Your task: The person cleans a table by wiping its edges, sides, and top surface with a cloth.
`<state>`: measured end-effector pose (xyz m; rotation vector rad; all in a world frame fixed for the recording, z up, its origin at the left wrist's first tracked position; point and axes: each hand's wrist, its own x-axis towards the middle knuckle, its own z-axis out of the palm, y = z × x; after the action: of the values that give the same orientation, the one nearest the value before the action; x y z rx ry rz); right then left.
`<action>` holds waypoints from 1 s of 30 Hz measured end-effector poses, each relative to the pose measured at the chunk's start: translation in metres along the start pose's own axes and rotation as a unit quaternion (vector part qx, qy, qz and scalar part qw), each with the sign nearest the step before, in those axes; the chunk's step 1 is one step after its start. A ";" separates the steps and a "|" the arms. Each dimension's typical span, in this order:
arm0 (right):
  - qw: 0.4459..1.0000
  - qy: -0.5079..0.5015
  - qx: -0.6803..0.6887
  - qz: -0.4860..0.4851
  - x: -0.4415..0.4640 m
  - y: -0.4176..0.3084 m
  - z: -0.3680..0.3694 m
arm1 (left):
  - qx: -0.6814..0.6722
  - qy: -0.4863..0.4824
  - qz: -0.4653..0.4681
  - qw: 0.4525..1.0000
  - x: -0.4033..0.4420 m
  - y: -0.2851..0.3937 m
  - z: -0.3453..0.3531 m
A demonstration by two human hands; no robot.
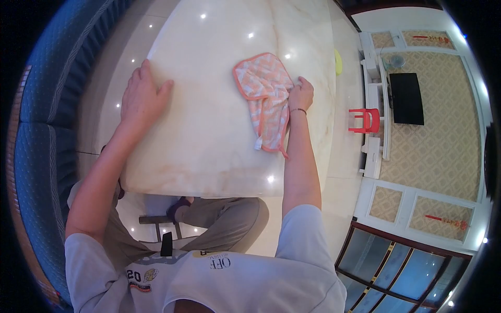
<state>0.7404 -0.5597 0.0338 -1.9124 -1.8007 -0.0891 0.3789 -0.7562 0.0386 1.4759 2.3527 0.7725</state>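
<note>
A pink and white patterned cloth [266, 94] with a coral edge lies crumpled on the pale marble table [198, 135]. My right hand [301, 95] is closed on the cloth's right side, its fingers bunching the fabric. At the table's left edge rests my left hand [142, 99], open, with thumb and fingers apart and nothing in it. A small white tag and a coral loop show at the cloth's lower end, beside my right forearm.
A blue sofa [47, 104] runs along the left. Beyond the table's right side are a red chair [365, 120], a white cabinet [372, 156] and a black television [407, 98]. My legs are under the near edge, by a stool [151, 220].
</note>
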 end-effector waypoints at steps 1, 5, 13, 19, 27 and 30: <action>1.000 -0.001 -0.011 -0.016 0.000 0.001 0.000 | 0.008 0.000 -0.003 1.000 -0.001 0.001 0.001; 1.000 0.009 0.014 -0.022 -0.001 0.003 0.000 | 0.003 0.014 0.003 1.000 -0.001 -0.001 0.000; 0.999 0.000 -0.011 -0.040 0.003 0.007 0.004 | -0.021 -0.004 -0.022 1.000 -0.002 0.002 -0.002; 0.995 0.009 -0.053 -0.082 0.006 0.010 0.011 | -0.008 -0.010 -0.022 1.000 -0.003 0.006 -0.006; 0.993 0.009 -0.051 -0.104 0.008 0.013 0.010 | -0.011 -0.010 -0.018 1.000 -0.003 0.006 -0.005; 0.991 -0.056 -0.050 -0.113 0.011 0.006 0.003 | -0.013 -0.003 -0.018 1.000 -0.001 0.004 -0.001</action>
<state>0.7463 -0.5484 0.0337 -1.8044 -2.1205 -0.1563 0.3821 -0.7555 0.0416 1.4191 2.3502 0.7852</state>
